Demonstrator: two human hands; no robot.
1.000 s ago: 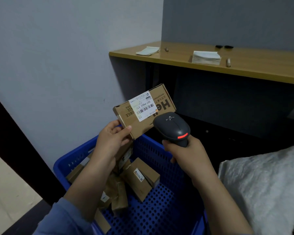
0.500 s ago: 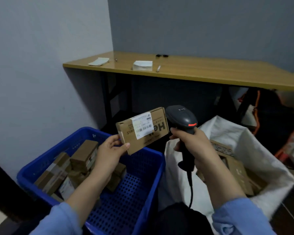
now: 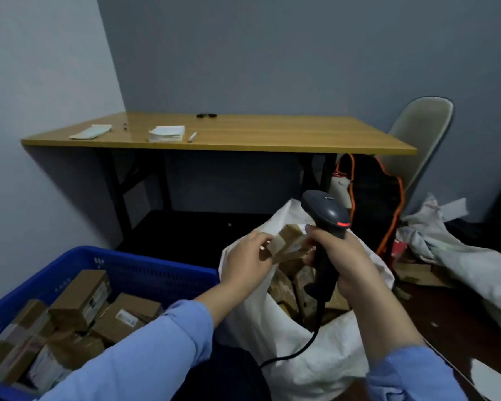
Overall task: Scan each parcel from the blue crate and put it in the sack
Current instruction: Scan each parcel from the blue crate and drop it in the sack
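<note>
My left hand (image 3: pixel 248 263) holds a brown cardboard parcel (image 3: pixel 287 241) over the open mouth of the white sack (image 3: pixel 261 322); motion blurs the parcel and the fingers. My right hand (image 3: pixel 342 261) grips the handle of a dark barcode scanner (image 3: pixel 327 215) with a red light, its cable hanging down in front of the sack. Several brown parcels lie inside the sack. The blue crate (image 3: pixel 145 270) at lower left holds several more parcels with white labels.
A wooden table (image 3: pixel 243 134) with paper stacks and a pen stands against the wall behind. A beige chair (image 3: pixel 417 134) and a black bag with orange straps (image 3: pixel 376 204) are at the right. Crumpled white sacks (image 3: pixel 460 256) lie on the floor at far right.
My view has swung right from the crate to the sack. My left hand has carried the parcel right and down to the sack's mouth; the scanner has moved off the label.
</note>
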